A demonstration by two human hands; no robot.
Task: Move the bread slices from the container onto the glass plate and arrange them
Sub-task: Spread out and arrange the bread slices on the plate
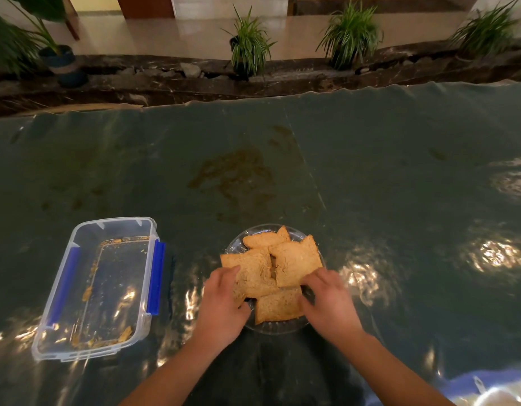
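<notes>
Several brown bread slices (pixel 294 260) lie overlapping on a round glass plate (pixel 238 243) near the table's front middle. My left hand (pixel 221 306) grips the left edge of the left slice (pixel 254 273), fingers curled over it. My right hand (pixel 329 300) rests on the right side of the pile, fingertips touching the right slice and the lower slice (pixel 278 307). The clear plastic container (pixel 98 288) with blue side clips stands to the left, holding only crumbs and small bread scraps.
A dark green glossy plastic sheet (pixel 399 171) covers the table, with brown stains behind the plate. Beyond the far edge runs a dark stone ledge with potted plants (pixel 249 45). A blue and white object (pixel 487 391) shows at the bottom right corner.
</notes>
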